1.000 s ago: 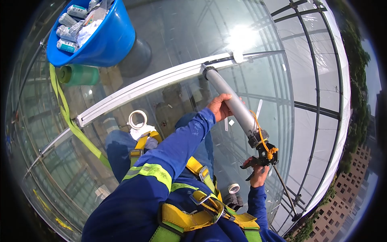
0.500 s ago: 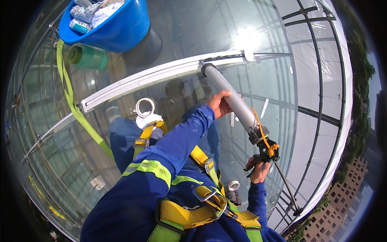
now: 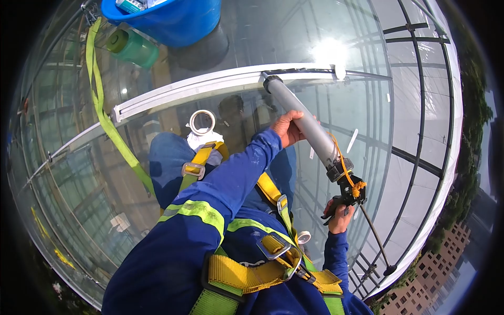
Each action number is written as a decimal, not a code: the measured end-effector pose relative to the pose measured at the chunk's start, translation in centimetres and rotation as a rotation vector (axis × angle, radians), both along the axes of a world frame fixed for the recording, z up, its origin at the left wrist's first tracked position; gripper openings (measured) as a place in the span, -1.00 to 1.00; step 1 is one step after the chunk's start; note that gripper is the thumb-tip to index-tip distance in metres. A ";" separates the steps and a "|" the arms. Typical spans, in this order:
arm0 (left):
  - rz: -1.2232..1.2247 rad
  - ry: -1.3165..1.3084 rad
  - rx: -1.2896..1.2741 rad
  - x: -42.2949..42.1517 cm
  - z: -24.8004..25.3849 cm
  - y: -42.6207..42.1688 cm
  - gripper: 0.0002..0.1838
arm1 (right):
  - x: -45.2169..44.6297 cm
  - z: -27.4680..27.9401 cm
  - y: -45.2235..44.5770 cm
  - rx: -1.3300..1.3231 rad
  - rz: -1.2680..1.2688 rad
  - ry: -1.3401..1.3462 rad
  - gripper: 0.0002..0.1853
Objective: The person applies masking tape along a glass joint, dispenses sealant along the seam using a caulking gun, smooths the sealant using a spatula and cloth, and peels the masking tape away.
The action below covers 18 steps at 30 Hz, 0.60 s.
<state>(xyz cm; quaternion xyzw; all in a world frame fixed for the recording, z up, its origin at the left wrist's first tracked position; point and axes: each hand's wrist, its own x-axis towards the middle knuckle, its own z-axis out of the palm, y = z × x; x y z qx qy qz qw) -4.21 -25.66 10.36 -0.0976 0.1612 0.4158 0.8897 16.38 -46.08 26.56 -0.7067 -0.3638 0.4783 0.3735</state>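
Note:
A long grey caulking gun (image 3: 307, 123) slants across the glass, its nozzle touching a seam between white tape strips (image 3: 189, 92). Around the middle of its barrel wraps my left hand (image 3: 289, 128). My right hand (image 3: 340, 216) grips the black handle and trigger at the gun's rear end, where an orange cord (image 3: 358, 187) is tied. A dark bead of sealant (image 3: 302, 70) lies in the seam to the right of the nozzle. Left of the nozzle, the seam between the strips looks pale.
A blue bucket (image 3: 173, 23) and a green bottle (image 3: 134, 48) stand beyond the seam. A lime strap (image 3: 107, 123) runs down the left. Tape rolls (image 3: 202, 122) lie near my knees. At right are the glass edge, dark metal bars (image 3: 417, 160) and white sheeting.
The nozzle has moved left along the seam, and the dark bead behind it is longer. Both hands keep their hold. The view has shifted slightly, so the bucket sits farther right and higher.

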 end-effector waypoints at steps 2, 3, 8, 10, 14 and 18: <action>0.014 -0.004 -0.002 -0.7 0.3 -0.4 -0.32 | -0.9 0.1 0.2 0.059 0.030 0.029 -0.30; 0.020 -0.004 -0.003 -1.0 0.5 -0.6 -0.33 | -1.6 -0.1 0.4 0.098 0.026 0.039 -0.34; 0.052 -0.008 0.001 -2.2 0.4 -1.2 -0.38 | -1.9 0.1 0.2 0.079 0.050 -0.015 -0.35; 0.052 -0.014 0.012 -2.9 0.4 -1.3 -0.41 | -1.9 0.2 -0.1 0.044 0.051 -0.021 -0.38; 0.090 0.016 -0.020 -4.3 0.5 -2.2 -0.42 | -4.0 -0.5 0.5 0.154 0.061 -0.039 -0.38; 0.110 0.013 -0.020 -5.9 0.3 -2.9 -0.41 | -4.6 0.3 0.3 0.066 0.116 -0.025 -0.30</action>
